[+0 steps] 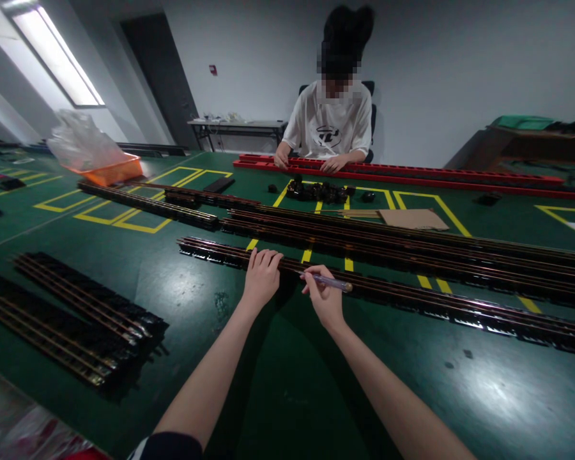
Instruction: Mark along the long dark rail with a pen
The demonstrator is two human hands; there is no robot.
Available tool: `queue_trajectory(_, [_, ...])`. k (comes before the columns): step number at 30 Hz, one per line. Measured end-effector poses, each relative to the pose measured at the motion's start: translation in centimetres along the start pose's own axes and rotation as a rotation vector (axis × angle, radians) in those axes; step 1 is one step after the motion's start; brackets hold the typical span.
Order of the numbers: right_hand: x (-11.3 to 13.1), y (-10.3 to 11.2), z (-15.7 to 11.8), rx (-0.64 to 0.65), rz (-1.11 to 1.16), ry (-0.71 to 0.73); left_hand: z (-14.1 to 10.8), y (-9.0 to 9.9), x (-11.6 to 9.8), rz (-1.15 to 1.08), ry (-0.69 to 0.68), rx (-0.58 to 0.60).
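A long, glossy black strip (426,305) with copper-coloured lines along it lies across the green table in front of me. My left hand (262,280) is closed over it, fingers bent across the top and thumb mostly hidden. Just to the right, my right hand (324,299) pinches a slim, pen-like tool (331,282) with a purplish, see-through handle. Its thin tip points left at the strip, between my hands; whether it touches cannot be made out.
More black strips (388,246) lie behind, with shorter ones (81,297) at left. Opposite sits a person (333,121), hands at a long red rail (412,174). Small black parts (321,191), cardboard (414,219) and an orange bin (110,171) stand farther back.
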State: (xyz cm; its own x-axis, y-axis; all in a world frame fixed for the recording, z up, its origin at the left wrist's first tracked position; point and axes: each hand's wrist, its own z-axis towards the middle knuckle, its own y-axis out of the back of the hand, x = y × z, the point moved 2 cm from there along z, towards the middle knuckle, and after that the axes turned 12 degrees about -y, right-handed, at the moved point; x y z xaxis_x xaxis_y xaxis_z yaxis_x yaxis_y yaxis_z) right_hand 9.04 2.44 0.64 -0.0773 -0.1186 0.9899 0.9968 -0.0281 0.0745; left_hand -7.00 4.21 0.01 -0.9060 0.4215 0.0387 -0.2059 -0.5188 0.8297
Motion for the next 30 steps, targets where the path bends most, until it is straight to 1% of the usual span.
queue_trajectory(21, [0.08,0.04,-0.06,0.012,0.005,-0.026,-0.09,-0.06,0.2,0.016,0.038,-0.026])
queue_trajectory(30, [-0.13,0.04,0.03,-0.007,0.011,-0.034,-0.23,-0.5,0.68,-0.123,0.004,0.036])
